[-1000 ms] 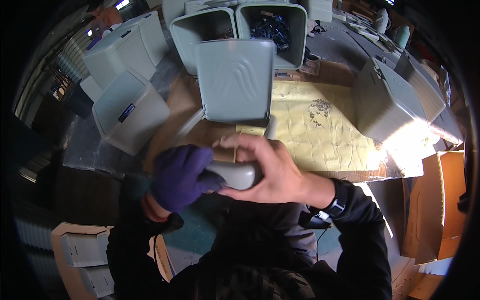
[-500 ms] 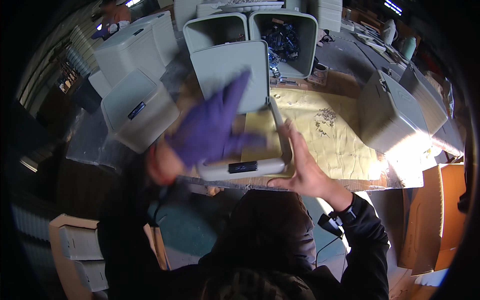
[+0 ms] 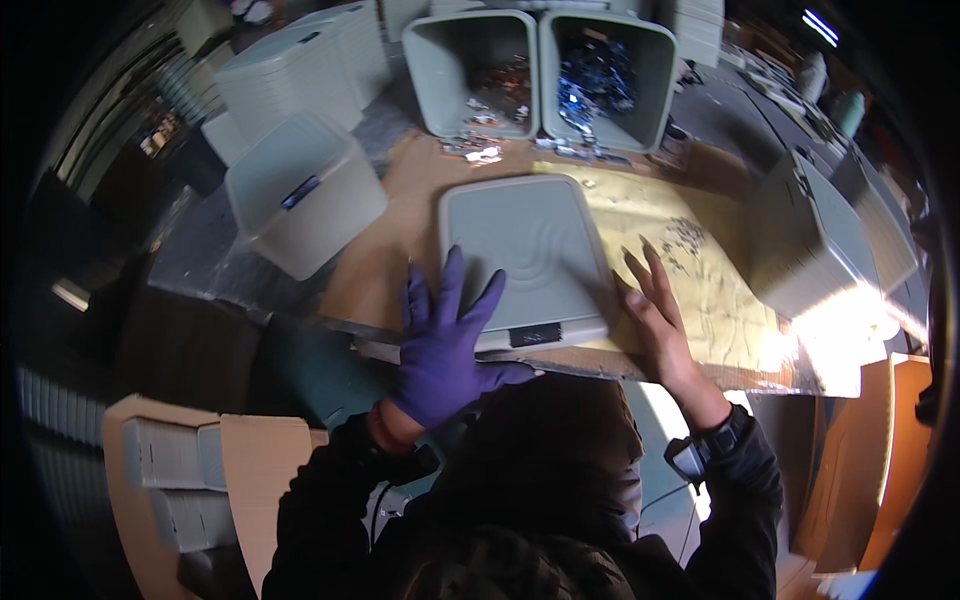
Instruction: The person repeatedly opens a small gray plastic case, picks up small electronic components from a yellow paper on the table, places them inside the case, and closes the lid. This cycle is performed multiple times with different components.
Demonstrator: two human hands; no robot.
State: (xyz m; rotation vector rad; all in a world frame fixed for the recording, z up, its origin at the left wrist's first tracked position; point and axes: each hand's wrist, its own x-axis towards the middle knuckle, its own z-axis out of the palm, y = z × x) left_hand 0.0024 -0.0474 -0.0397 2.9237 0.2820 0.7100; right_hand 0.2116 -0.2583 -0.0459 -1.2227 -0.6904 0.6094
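A grey-green lid in a pale frame point(image 3: 530, 235) lies closed and flat on the worktable before me, a dark label on its front edge. My left hand point(image 3: 440, 340), in a purple glove, rests at the lid's lower left corner with fingers spread and the thumb along the front edge. Bare and open, my right hand point(image 3: 660, 320) stands at the lid's right side, fingers stretched away from me. Neither hand grips anything.
Two tilted bins at the back hold copper-coloured pieces point(image 3: 505, 85) and dark metal parts point(image 3: 595, 85). Small screws point(image 3: 683, 240) lie on yellow paper point(image 3: 720, 310). An open bin point(image 3: 315, 215) stands left, a lidded bin point(image 3: 815, 235) right. Cardboard boxes point(image 3: 265, 470) stand below the table.
The raised lid panel has come down flat into its frame. My left hand has moved down and toward me to the near left corner; my right hand stays at the right side.
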